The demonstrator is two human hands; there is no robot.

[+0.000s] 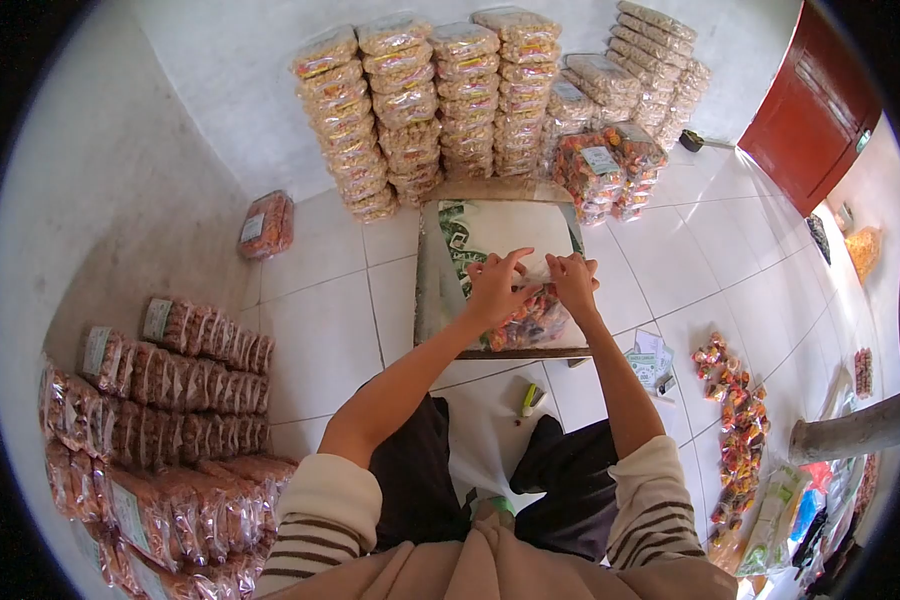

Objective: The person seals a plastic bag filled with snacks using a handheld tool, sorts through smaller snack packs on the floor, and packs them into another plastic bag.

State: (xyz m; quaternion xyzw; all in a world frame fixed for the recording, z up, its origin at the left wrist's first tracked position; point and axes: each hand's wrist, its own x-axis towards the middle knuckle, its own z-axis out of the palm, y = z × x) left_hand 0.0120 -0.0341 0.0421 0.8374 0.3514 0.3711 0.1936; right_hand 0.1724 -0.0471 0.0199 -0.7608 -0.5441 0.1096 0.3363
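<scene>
A clear plastic bag (526, 325) filled with small, colourfully wrapped snacks lies at the near side of a low table (515, 226). My left hand (497, 287) is at the bag's upper left, its fingers curled with the thumb against the plastic and the index finger raised. Closed in a pinch, my right hand (573, 281) grips the bag's gathered top edge. Both hands work close together at the bag's mouth, and the fingers partly hide the plastic there.
Tall stacks of packed bags (400, 100) stand behind the table, with orange-red bags (592, 170) beside them. Brown packs (160, 420) fill the left side. Loose wrapped snacks (738, 430), labels (650, 360) and a green-handled cutter (530, 398) lie on the floor.
</scene>
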